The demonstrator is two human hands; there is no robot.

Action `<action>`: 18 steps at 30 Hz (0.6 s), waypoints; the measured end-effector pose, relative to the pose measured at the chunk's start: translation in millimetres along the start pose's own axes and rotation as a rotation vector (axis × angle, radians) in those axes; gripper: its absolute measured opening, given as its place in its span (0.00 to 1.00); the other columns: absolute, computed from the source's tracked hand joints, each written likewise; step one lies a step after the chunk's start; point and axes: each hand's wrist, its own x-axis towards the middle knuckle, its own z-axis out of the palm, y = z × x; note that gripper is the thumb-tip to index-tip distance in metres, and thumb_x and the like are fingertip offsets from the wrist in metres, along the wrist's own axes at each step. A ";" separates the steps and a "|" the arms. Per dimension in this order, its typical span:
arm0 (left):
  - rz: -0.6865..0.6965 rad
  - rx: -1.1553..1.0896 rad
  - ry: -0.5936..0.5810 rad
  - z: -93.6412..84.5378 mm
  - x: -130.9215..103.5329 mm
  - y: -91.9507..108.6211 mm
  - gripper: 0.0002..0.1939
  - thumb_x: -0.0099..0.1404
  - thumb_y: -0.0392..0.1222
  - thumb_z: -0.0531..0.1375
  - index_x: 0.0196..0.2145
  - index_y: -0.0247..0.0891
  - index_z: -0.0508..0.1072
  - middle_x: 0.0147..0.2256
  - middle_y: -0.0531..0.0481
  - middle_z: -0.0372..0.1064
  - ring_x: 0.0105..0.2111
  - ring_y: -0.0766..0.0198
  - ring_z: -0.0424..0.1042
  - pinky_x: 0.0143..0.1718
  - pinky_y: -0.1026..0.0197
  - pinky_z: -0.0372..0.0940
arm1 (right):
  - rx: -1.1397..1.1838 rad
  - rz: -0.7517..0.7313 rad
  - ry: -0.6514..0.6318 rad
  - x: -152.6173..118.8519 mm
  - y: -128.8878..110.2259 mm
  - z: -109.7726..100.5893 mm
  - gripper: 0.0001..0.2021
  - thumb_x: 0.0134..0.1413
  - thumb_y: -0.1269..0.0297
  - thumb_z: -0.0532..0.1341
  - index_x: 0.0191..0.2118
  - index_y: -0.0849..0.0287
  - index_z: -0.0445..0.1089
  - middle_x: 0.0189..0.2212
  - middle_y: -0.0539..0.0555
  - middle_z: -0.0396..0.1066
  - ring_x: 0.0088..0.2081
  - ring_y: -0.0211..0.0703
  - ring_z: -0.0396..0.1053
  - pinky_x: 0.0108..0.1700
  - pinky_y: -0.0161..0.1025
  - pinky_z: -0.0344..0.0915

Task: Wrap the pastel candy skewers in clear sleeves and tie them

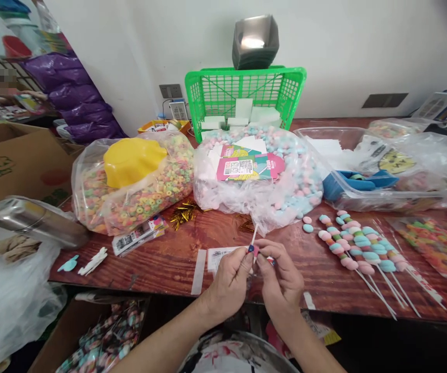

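Note:
At the table's front edge, my left hand (231,282) is closed on a thin white stick (255,234) with a small dark blue and pink piece on it. My right hand (281,274) pinches the same small piece from the other side, fingertips nearly touching the left ones. Under and beside the hands lie a printed clear packet (217,259) and a pale strip (199,272). To the right rest several candy skewers (363,243) of pink and blue pieces on white sticks. Two loose candies (307,224) sit left of the skewers.
Behind the hands are a bag of pink and blue candies (297,181), a bag of ring candies (161,181) and a green basket (246,80). A metal flask (40,223) lies left; a clear tub (394,195) stands right. Below left is a box of wrapped skewers (106,334).

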 end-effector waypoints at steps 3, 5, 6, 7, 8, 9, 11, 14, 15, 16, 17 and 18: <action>-0.183 -0.297 -0.194 -9.4 0.1 -2.0 0.21 0.65 0.56 0.51 0.24 0.36 0.63 0.21 0.55 0.58 0.21 0.70 0.57 0.25 0.65 0.56 | -0.249 -0.428 -0.253 9.9 -0.9 -23.0 0.18 0.55 0.78 0.55 0.49 0.54 0.68 0.52 0.59 0.68 0.54 0.53 0.63 0.52 0.53 0.59; -0.339 -0.483 -0.431 -14.5 -2.5 -7.1 0.22 0.60 0.58 0.55 0.21 0.36 0.63 0.18 0.54 0.61 0.16 0.71 0.57 0.20 0.66 0.54 | -0.380 -0.622 -0.476 18.8 0.1 -35.7 0.18 0.55 0.78 0.54 0.49 0.54 0.69 0.48 0.55 0.73 0.54 0.51 0.62 0.55 0.53 0.53; -0.413 -0.549 -0.540 -16.8 -4.2 -10.6 0.22 0.57 0.59 0.58 0.20 0.35 0.64 0.18 0.54 0.61 0.14 0.72 0.56 0.18 0.66 0.54 | -0.384 -0.680 -0.537 23.1 0.5 -39.2 0.18 0.56 0.78 0.53 0.48 0.55 0.70 0.44 0.55 0.75 0.53 0.50 0.63 0.55 0.52 0.52; -0.471 -0.595 -0.624 -19.0 -6.1 -14.2 0.22 0.54 0.59 0.60 0.20 0.35 0.65 0.17 0.54 0.61 0.14 0.72 0.56 0.18 0.66 0.54 | -0.369 -0.723 -0.583 26.7 0.5 -40.5 0.17 0.57 0.79 0.52 0.48 0.57 0.70 0.40 0.54 0.76 0.51 0.49 0.64 0.54 0.52 0.51; -0.507 -0.623 -0.674 -21.5 -8.1 -17.5 0.22 0.51 0.58 0.62 0.21 0.35 0.66 0.17 0.55 0.61 0.14 0.72 0.57 0.18 0.66 0.54 | -0.330 -0.752 -0.610 29.5 0.1 -39.9 0.17 0.57 0.79 0.51 0.47 0.59 0.70 0.36 0.54 0.76 0.48 0.48 0.65 0.53 0.51 0.52; -0.522 -0.636 -0.692 -24.4 -10.2 -20.2 0.22 0.49 0.58 0.64 0.22 0.35 0.67 0.17 0.56 0.59 0.15 0.72 0.58 0.19 0.66 0.54 | -0.286 -0.759 -0.634 31.4 -0.7 -37.5 0.16 0.57 0.79 0.50 0.45 0.60 0.70 0.33 0.53 0.76 0.44 0.47 0.66 0.51 0.50 0.52; -0.516 -0.632 -0.678 -31.7 -14.6 -22.5 0.24 0.48 0.61 0.65 0.25 0.35 0.68 0.19 0.56 0.58 0.17 0.71 0.59 0.21 0.66 0.56 | -0.216 -0.695 -0.682 32.7 -1.7 -29.2 0.14 0.56 0.78 0.49 0.37 0.59 0.70 0.26 0.52 0.73 0.37 0.45 0.65 0.46 0.47 0.53; -0.415 -0.430 -0.634 -43.9 -22.6 -18.5 0.23 0.59 0.63 0.56 0.28 0.36 0.65 0.22 0.54 0.59 0.21 0.70 0.59 0.24 0.65 0.58 | -0.207 -0.458 -0.787 29.9 1.7 -13.6 0.13 0.56 0.76 0.49 0.26 0.58 0.66 0.22 0.51 0.68 0.30 0.42 0.61 0.37 0.43 0.52; -0.349 -0.280 -0.601 -47.4 -25.3 -16.4 0.21 0.62 0.60 0.53 0.27 0.37 0.63 0.23 0.54 0.59 0.23 0.69 0.59 0.26 0.64 0.58 | -0.233 -0.367 -0.849 28.1 4.2 -8.6 0.14 0.57 0.75 0.49 0.24 0.58 0.64 0.22 0.51 0.67 0.29 0.41 0.61 0.35 0.42 0.52; -0.272 -0.106 -0.547 -50.3 -27.6 -14.6 0.18 0.64 0.56 0.52 0.27 0.38 0.62 0.24 0.53 0.59 0.25 0.68 0.60 0.29 0.63 0.59 | -0.263 -0.281 -0.928 26.2 6.7 -3.8 0.15 0.58 0.74 0.49 0.22 0.58 0.64 0.22 0.50 0.67 0.28 0.40 0.61 0.34 0.40 0.52; -0.195 0.061 -0.476 -52.5 -29.4 -13.5 0.15 0.65 0.51 0.52 0.26 0.38 0.61 0.26 0.52 0.59 0.27 0.67 0.60 0.31 0.62 0.60 | -0.298 -0.205 -0.997 24.2 8.7 0.5 0.16 0.59 0.73 0.49 0.21 0.58 0.63 0.21 0.50 0.66 0.27 0.39 0.61 0.32 0.39 0.52; -0.134 0.186 -0.400 -54.2 -30.4 -13.5 0.13 0.64 0.47 0.53 0.26 0.38 0.60 0.27 0.52 0.59 0.29 0.66 0.60 0.34 0.61 0.60 | -0.340 -0.155 -1.025 22.2 9.9 4.4 0.17 0.60 0.73 0.49 0.21 0.58 0.63 0.21 0.50 0.67 0.27 0.39 0.62 0.32 0.38 0.52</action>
